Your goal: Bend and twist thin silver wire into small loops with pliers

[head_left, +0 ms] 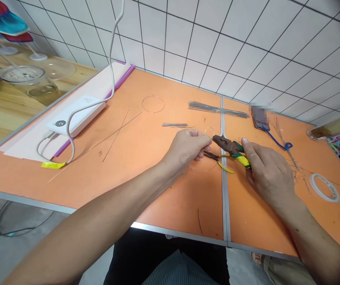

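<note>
My right hand [266, 170] is wrapped round the handles of green-and-yellow pliers [230, 147], their rusty jaws pointing left. Just left of the jaw tips, my left hand [190, 145] pinches a thin wire loop [209, 130], which rises above its fingertips. Whether the jaws touch the wire cannot be made out. Beneath the two hands lies a second, smaller pair of pliers [225, 165] with yellow handles, partly hidden. A larger wire ring [152, 104] rests on the orange table [158, 202], with a short bundle of wires [175, 125] to its lower right.
Long wires [217, 109] lie near the tiled wall. A white power bank [76, 116] with a cable sits at the left. At the right are a phone [260, 118], a tape roll [324, 188] and tangled wire scraps. Crossed wires [114, 134] lie left of centre.
</note>
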